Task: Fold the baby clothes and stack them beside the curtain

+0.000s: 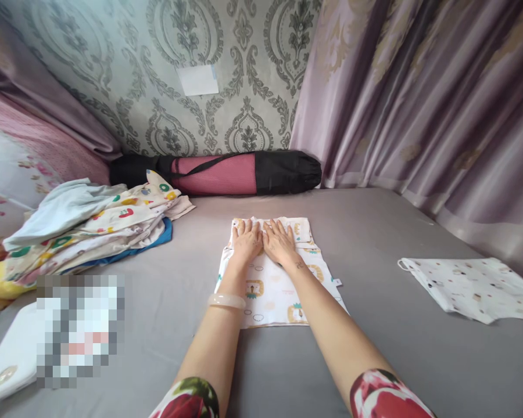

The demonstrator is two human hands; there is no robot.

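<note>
Head view: both my hands press flat on a printed white cloth.
My left hand [247,241] and right hand [280,241] lie side by side, palms down and fingers spread wide, on the far part of the white cloth [272,290] with its lion print, where a folded-over band crosses it. The cloth lies straight in front of me on the grey sheet [165,325], a small tag sticking out at its right edge. A pale bangle [227,301] circles my left wrist. To my left sits a heap of clothes [126,215]; well off to my right, another white garment [470,287] lies flat. Beyond, a pink roll [218,174] with black ends rests along the wall [239,52].
</note>
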